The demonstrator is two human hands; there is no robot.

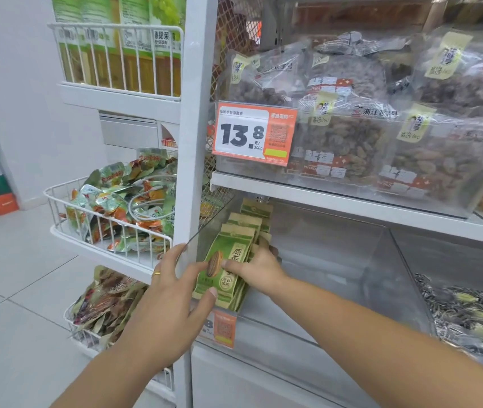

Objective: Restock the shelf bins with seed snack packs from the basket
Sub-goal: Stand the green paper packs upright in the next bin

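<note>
R hand [259,267]: thumb across the front of the seed snack packs [225,269], other fingers curled behind them, so it's clamped on the stack. The packs are green and kraft-brown w/ a big seed printed on the front; they stand upright in a row at the left front corner of a clear shelf bin [337,260], more of the same packs lined up behind, running back under the shelf above. Rest of that bin looks bare.

L hand [172,293]: fingers spread apart and fairly straight, holding nothing. Thumb tip touches the lower left front of the first pack; the other fingertips are at the white upright post [191,128] and the bin's clear edge. Gold ring [156,273] on one finger.

Outward: orange price tag [219,326] on the bin's front, partly hidden by the L hand. Next bin to the right holds loose striped sunflower seeds [469,313] w/ small wrapped pieces mixed in. Shelf above carries clear bags of dried fruit/nuts [352,136] behind a price tag reading 13.8 [253,132].

Left of the post, white wire baskets: middle basket [87,219] heaped w/ shiny green-orange packets, lower one [87,334] w/ brownish packets, top rack [116,57] w/ green cartons. Pale floor tiles [13,290] below.
</note>
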